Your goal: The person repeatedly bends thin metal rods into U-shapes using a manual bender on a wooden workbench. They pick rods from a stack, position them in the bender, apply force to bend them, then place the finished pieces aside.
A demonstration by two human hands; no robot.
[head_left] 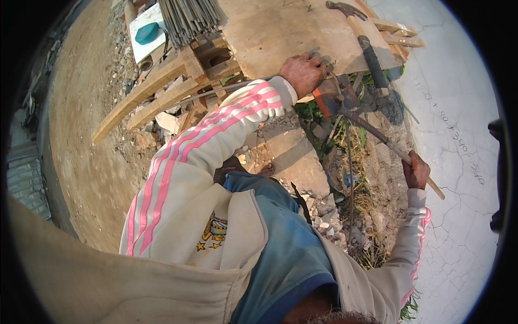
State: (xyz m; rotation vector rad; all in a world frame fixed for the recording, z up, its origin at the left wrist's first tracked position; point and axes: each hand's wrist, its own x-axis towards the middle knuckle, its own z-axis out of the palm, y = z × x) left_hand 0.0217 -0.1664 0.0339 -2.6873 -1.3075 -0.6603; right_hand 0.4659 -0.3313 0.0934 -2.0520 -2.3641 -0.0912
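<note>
My left hand [304, 72] is closed at the near edge of a wooden board [270, 32]. A thin metal rod [237, 85] runs in from the left along my forearm and ends under this hand, which appears to grip it. My right hand [415, 171] is wrapped around a long bar [377, 135] with a pale lower end. The bar slants up and left to an orange-red block [325, 98] at the board's edge, just right of my left hand. Whether the bar's far end hooks onto the rod is hard to make out.
A hammer [369, 56] with a black-wrapped handle lies on the board's right side. Several thin rods [189, 19] lie bundled at the back left, beside a teal object [147, 33] on a white panel. Wooden planks [156, 108] jut left. A cracked pale wall [458, 135] stands at right; rubble [329, 216] lies below.
</note>
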